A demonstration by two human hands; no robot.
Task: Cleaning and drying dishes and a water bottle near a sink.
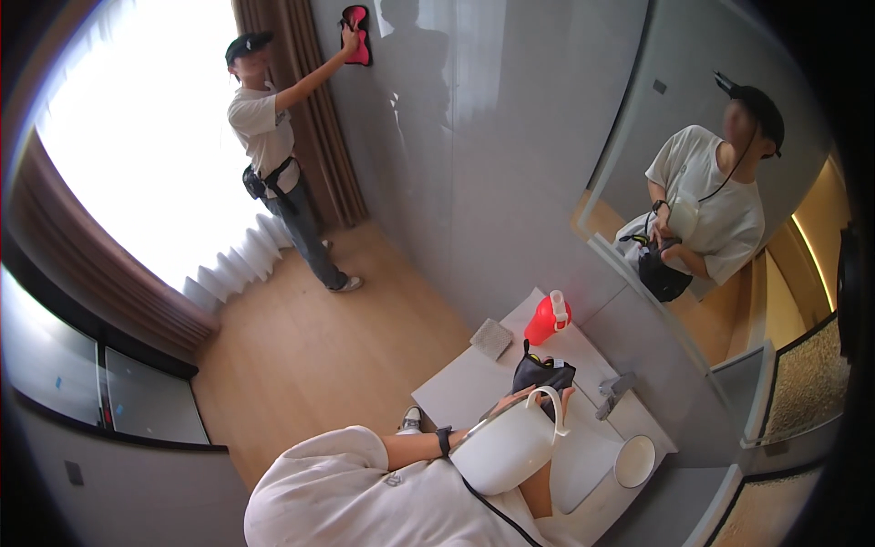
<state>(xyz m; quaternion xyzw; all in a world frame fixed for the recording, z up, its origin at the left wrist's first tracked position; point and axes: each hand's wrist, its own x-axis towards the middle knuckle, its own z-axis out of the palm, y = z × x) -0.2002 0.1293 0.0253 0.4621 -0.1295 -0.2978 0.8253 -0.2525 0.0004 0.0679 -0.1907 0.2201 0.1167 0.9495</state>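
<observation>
My left hand [521,395], with a black watch on its wrist, is on a black fabric pouch [542,375] with yellow-green inside its mouth. My right hand [569,394] grips the pouch's other side, largely behind a white pot-like container [504,448] with a curved handle. This container is close to my chest; what supports it is unclear. The mirror shows both hands at the pouch. Beyond it on the white washstand [448,390] are a red bottle [547,320] with a white lid and a folded grey cloth [491,339].
A chrome faucet [614,394] and a round white cup [634,461] stand right of the basin [581,458]. A large mirror [690,273] lines the right wall. Further off, another person [270,137] by the curtains presses a pink-and-black pad [356,41] against the wall.
</observation>
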